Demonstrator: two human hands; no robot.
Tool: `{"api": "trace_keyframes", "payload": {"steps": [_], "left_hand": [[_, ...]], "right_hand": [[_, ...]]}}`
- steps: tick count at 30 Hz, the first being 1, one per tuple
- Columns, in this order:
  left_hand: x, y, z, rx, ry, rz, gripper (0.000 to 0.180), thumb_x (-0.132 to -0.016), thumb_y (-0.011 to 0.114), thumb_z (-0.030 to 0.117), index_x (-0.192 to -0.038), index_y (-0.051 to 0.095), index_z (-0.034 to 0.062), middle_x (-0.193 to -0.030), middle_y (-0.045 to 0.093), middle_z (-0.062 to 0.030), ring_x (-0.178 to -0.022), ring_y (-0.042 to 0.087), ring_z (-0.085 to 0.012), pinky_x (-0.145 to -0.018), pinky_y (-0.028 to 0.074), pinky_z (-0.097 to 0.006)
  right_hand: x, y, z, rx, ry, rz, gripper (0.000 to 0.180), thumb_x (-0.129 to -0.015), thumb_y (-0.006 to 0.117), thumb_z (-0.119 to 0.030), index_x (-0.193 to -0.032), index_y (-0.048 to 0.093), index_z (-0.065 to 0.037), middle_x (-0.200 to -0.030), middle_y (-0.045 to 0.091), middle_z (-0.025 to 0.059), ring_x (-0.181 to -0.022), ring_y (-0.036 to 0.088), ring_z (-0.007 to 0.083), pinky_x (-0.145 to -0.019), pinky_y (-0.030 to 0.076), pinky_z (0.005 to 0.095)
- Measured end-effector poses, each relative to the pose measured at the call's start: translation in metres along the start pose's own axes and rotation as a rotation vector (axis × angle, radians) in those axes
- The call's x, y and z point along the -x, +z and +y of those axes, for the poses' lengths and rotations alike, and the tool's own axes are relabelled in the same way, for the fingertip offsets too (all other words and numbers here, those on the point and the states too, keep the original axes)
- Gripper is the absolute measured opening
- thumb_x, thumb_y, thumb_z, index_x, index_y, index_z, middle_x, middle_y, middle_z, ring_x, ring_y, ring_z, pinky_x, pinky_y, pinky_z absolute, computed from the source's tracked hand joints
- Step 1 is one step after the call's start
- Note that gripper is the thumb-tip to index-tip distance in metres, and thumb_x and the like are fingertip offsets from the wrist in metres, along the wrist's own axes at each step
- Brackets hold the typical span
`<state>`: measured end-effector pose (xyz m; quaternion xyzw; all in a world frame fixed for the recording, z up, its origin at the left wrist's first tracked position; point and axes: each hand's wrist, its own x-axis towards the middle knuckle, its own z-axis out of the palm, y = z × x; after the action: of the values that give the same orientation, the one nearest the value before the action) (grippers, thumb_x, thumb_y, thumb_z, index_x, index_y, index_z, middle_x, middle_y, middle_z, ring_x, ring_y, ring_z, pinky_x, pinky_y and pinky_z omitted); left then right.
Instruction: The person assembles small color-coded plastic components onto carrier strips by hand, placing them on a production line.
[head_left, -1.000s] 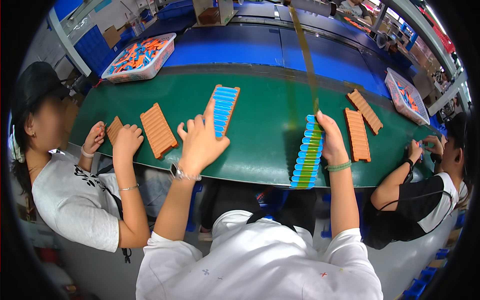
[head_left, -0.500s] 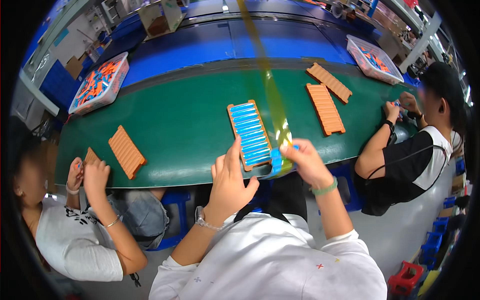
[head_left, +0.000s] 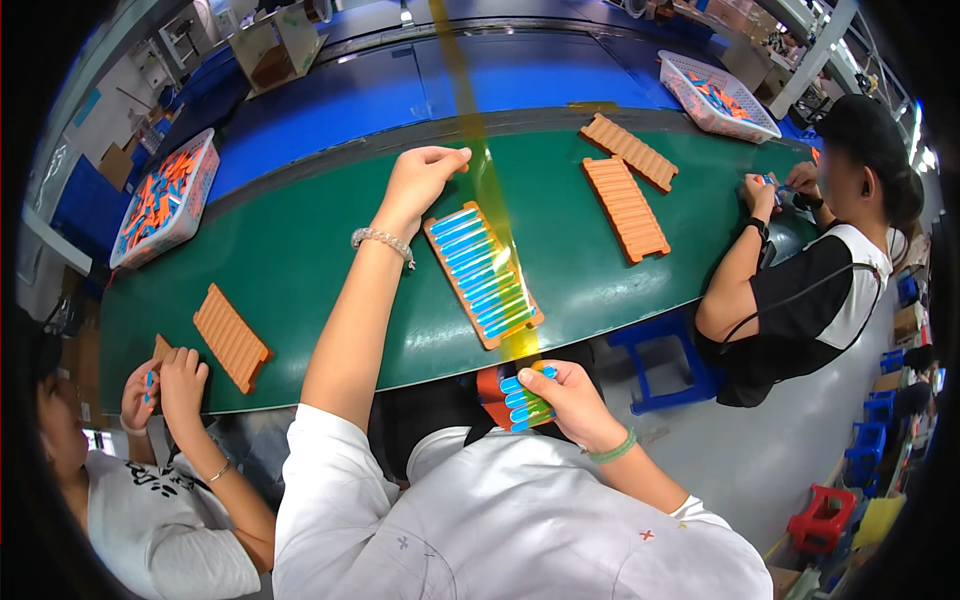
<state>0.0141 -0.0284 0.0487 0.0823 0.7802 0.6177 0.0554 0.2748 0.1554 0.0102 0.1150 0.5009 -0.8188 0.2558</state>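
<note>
- Right hand (head_left: 570, 405): its fingers clamp a taped strip of blue sticks (head_left: 528, 402), just off the worktop's near edge.
- Left hand (head_left: 420, 185): raised above the worktop (head_left: 330, 270), its fingers drawn together at the tips beside the translucent yellow tape (head_left: 487, 190); whether they grip its edge, I cannot tell.
- A ridged orange-brown tray (head_left: 445, 245) lies aslant between the hands, blue rods (head_left: 470, 258) side by side in its grooves.
- The tape runs from the far side over the rods' right-hand ends to the strip.
- Two bare grooved trays (head_left: 627, 210) lie to the right, one touching or nearly touching the other.
</note>
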Motion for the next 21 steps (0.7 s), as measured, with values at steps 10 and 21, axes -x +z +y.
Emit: {"api": "trace_keyframes", "payload": {"steps": [10, 21], "left_hand": [[-0.006, 0.003, -0.009, 0.115, 0.026, 0.036, 0.022, -0.085, 0.071, 0.018, -0.096, 0.072, -0.001, -0.089, 0.07, -0.0045, -0.084, 0.06, -0.0119, -0.083, 0.047, -0.026], [-0.009, -0.021, -0.031, -0.058, 0.14, 0.486, 0.021, -0.086, 0.072, 0.021, -0.095, 0.073, 0.0014, -0.085, 0.07, -0.0017, -0.078, 0.06, -0.0069, -0.071, 0.047, -0.023]], "right_hand": [[-0.002, 0.005, -0.001, 0.102, -0.081, 0.11, 0.021, -0.092, 0.068, -0.012, -0.106, 0.063, 0.003, -0.093, 0.069, 0.0067, -0.079, 0.067, 0.0112, -0.069, 0.058, 0.0279], [-0.036, 0.003, -0.012, 0.517, -0.515, 0.235, 0.02, -0.085, 0.072, -0.003, -0.105, 0.067, 0.003, -0.099, 0.068, 0.0066, -0.09, 0.062, 0.0085, -0.079, 0.05, 0.0237]]}}
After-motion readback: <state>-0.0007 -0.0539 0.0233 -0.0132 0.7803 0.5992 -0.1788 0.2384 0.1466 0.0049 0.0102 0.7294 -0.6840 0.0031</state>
